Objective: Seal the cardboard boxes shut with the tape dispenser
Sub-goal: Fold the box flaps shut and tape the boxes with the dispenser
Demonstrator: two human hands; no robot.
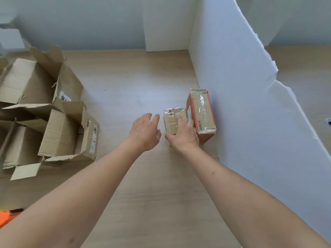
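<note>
Hands (pixel 182 135) grip taped small box (pixel 172 120) beside empty cartons (pixel 59 133).

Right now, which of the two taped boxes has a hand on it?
The small plain box, under the right hand. The taller orange-edged box beside it is untouched.

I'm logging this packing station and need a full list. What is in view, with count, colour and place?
Small taped box: 1, brown under glossy tape, floor centre-right, under the right hand.
Taped box with orange sides: 1, brown and orange, beside the small one, against the foam panel.
Open boxes: at least 3, brown, flaps up, left side.
Foam panel: 1, white, upright along the right.
Orange thing: 1, bottom-left corner, cut off; cannot tell what it is.
Floor: light wood.
Left hand: open, holding nothing, beside the small box.
Right hand: grips the small box.
</note>
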